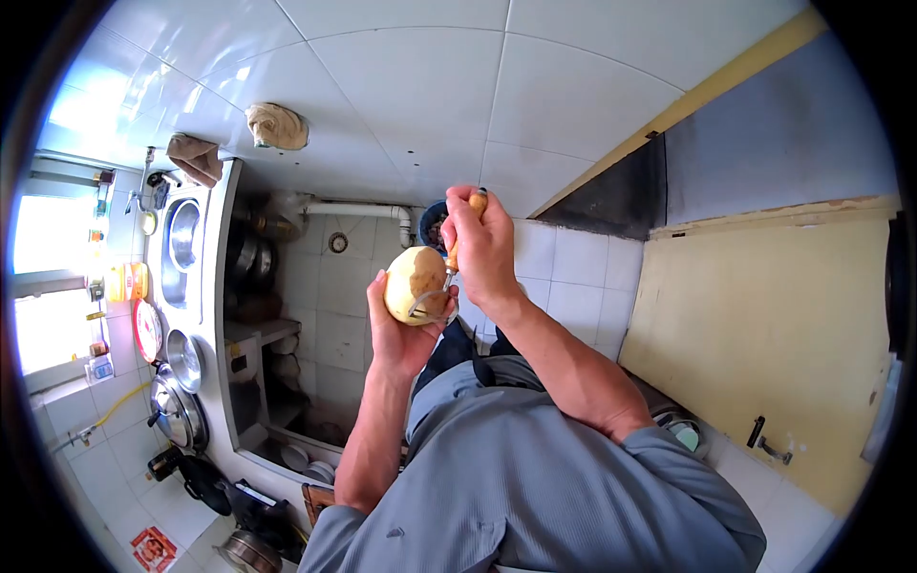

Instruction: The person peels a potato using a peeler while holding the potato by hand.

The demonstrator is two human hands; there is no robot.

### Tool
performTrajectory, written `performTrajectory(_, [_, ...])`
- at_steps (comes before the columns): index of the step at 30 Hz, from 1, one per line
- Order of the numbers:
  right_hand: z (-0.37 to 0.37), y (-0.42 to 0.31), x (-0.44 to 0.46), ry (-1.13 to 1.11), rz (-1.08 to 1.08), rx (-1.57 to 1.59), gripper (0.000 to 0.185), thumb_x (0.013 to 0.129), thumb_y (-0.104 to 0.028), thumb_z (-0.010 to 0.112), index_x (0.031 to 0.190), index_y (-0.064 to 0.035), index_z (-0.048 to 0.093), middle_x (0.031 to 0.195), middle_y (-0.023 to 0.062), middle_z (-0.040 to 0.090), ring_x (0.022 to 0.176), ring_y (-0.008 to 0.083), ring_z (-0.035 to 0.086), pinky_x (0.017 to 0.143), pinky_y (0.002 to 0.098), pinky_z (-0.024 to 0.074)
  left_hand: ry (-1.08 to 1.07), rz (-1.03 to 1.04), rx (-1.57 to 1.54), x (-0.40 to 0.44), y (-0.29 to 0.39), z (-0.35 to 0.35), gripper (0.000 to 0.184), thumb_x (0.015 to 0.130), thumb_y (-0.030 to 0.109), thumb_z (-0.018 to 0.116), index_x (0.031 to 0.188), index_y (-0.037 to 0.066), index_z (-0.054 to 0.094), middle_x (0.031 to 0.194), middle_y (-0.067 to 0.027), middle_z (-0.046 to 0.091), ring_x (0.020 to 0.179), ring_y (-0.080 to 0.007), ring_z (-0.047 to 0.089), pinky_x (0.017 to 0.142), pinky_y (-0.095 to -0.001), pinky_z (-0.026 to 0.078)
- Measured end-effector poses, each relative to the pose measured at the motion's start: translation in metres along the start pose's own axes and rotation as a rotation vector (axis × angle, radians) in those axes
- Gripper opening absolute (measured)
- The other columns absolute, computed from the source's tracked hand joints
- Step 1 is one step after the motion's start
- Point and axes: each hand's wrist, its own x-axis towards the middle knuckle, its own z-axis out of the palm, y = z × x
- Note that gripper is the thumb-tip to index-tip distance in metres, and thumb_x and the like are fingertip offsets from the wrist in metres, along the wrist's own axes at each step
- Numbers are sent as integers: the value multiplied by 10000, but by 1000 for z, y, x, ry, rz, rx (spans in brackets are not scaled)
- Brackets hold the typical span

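A large, round potato [413,282] rests in my left hand [399,336], with my fingers wrapped around its lower part. Its surface is pale yellow on the left and browner on the upper right. My right hand [485,250] is closed around the wooden handle of a peeler [452,262]. The peeler's curved metal blade lies against the lower right side of the potato. Just beyond my right hand is a blue bin [430,222] with dark scraps inside, partly hidden by that hand.
To the left runs a counter with a sink [174,277], a metal bowl [185,359] and a lidded pot [180,411]. Open shelves below it hold dark pots [250,260]. A white pipe [353,210] runs along the wall. On the right stands a yellow door [764,334].
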Motion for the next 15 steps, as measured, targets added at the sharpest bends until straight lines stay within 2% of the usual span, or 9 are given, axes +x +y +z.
performTrajectory(1, [1, 3, 0, -15, -9, 11, 173, 988, -167, 590, 1066, -13, 582, 683, -8, 524, 585, 64, 479, 503, 226, 371, 25, -5, -10, -1, -1, 2, 679, 984, 584, 397, 1332, 16, 525, 1227, -178, 624, 1006, -332, 650, 862, -396, 566])
performTrajectory(7, [-1, 4, 5, -105, -54, -36, 155, 986, -144, 574, 1057, -6, 575, 688, -2, 523, 585, 62, 475, 505, 228, 372, 70, -75, 89, -6, -3, 3, 671, 978, 588, 398, 1337, 37, 531, 1214, -185, 634, 1000, -328, 649, 796, -370, 566])
performTrajectory(10, [-3, 6, 9, -109, -16, -24, 152, 982, -137, 572, 1050, -1, 575, 685, 2, 521, 582, 63, 471, 502, 232, 375, -9, -145, 57, -6, -3, -1, 667, 974, 587, 403, 1329, 38, 537, 1198, -178, 641, 998, -327, 649, 776, -379, 568])
performTrajectory(14, [-12, 20, 23, -53, 53, 16, 156, 975, -137, 580, 1045, 3, 580, 688, 8, 522, 578, 71, 471, 499, 236, 375, -14, -129, 77, -5, -2, -2, 668, 970, 587, 406, 1319, 35, 542, 1183, -180, 642, 989, -327, 651, 753, -388, 573])
performTrajectory(15, [-15, 26, 29, 1, 75, 55, 163, 968, -143, 593, 1043, 1, 585, 687, 10, 523, 576, 75, 473, 495, 239, 376, 41, -87, 111, -3, -2, 1, 678, 963, 590, 413, 1317, 26, 543, 1180, -186, 634, 970, -328, 641, 749, -373, 567])
